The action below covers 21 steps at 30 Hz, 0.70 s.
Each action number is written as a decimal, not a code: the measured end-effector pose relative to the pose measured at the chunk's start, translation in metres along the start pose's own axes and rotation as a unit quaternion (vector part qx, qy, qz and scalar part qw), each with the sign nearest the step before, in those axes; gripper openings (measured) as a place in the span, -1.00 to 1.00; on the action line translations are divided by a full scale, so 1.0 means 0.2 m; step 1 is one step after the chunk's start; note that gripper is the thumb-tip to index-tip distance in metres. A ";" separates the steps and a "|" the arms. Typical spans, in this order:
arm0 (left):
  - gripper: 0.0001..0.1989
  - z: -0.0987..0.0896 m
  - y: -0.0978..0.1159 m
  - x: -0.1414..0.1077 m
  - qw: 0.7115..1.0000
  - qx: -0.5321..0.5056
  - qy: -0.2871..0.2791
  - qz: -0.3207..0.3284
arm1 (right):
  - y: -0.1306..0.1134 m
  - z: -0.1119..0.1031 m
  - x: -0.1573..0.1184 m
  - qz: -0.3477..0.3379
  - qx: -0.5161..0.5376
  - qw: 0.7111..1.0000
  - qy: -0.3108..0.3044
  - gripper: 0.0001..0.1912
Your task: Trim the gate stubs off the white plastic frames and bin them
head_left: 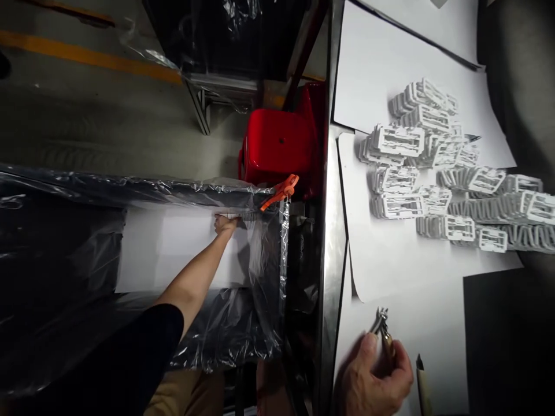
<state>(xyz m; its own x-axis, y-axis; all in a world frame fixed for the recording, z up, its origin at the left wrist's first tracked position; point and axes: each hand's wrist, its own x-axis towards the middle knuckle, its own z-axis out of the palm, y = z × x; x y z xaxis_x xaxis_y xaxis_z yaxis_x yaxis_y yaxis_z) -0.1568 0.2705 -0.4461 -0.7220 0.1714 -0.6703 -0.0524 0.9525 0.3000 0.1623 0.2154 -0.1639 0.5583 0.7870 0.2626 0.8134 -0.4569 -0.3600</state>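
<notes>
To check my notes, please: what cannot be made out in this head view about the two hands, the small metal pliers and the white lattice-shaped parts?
- Right hand: wrist cut off by the bottom edge.
- Small metal pliers: handles hidden by the fingers; jaw tips too small to read.
- Left hand: what the fingers grip is hidden by the hand and the clear plastic film.
- White lattice-shaped parts: pile cut off by the right edge; lower ones hidden by upper ones.

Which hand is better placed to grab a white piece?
Probably the right hand: it is over the table beside the white pieces, though it holds pliers. The left hand is away in the plastic-lined box.
</notes>
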 end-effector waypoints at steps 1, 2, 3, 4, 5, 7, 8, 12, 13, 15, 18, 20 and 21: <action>-0.62 0.05 0.02 0.02 1.000 0.003 0.011 -0.009 | -0.02 0.00 0.00 0.012 -0.001 1.000 0.002 -0.43; -0.64 0.09 0.03 0.02 1.000 0.005 0.019 -0.013 | -0.03 0.00 -0.01 0.018 -0.002 1.000 0.003 -0.44; -0.66 0.11 0.03 0.02 1.000 0.004 0.024 -0.011 | -0.04 -0.01 -0.01 0.020 -0.003 1.000 0.004 -0.45; -0.69 0.13 0.02 0.01 1.000 0.001 0.026 -0.007 | -0.05 -0.01 -0.01 0.022 -0.003 1.000 0.005 -0.45; -0.71 0.14 0.01 0.00 1.000 -0.003 0.025 0.000 | -0.06 -0.01 -0.01 0.026 -0.001 1.000 0.006 -0.46; -0.74 0.14 -0.02 -0.03 1.000 -0.013 0.017 0.014 | -0.06 0.00 -0.01 0.034 0.003 0.999 0.010 -0.46; -0.74 0.14 -0.03 -0.04 1.000 -0.016 0.012 0.020 | -0.06 0.00 -0.02 0.037 0.005 0.999 0.010 -0.46; -0.72 0.18 0.03 -0.08 1.000 -0.003 0.023 0.020 | -0.05 0.01 -0.01 0.021 0.009 1.000 0.014 -0.46; -0.71 0.19 0.05 -0.09 0.999 0.002 0.029 0.015 | -0.04 0.01 -0.01 0.017 0.010 1.000 0.017 -0.46; -0.69 0.22 0.09 -0.10 0.999 0.010 0.034 0.011 | -0.03 0.02 -0.01 0.011 0.012 1.000 0.019 -0.47; -0.68 0.22 0.09 -0.13 0.999 0.019 0.035 0.007 | 0.00 0.02 0.00 -0.004 0.021 1.000 0.018 -0.46; -0.70 0.18 0.05 -0.15 0.999 0.026 0.031 0.000 | 0.02 0.02 0.00 -0.021 0.033 0.999 0.017 -0.44; -0.71 0.15 0.02 -0.17 0.999 0.028 0.027 -0.002 | 0.03 0.02 0.00 -0.031 0.041 0.999 0.016 -0.44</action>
<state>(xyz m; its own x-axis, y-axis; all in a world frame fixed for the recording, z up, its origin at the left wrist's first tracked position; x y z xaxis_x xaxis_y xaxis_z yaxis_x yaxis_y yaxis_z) -0.1120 0.2762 -0.4436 -0.7588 0.1545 -0.6328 -0.0175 0.9663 0.2570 0.1663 0.2138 -0.1693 0.5137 0.7984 0.3143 0.8311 -0.3719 -0.4136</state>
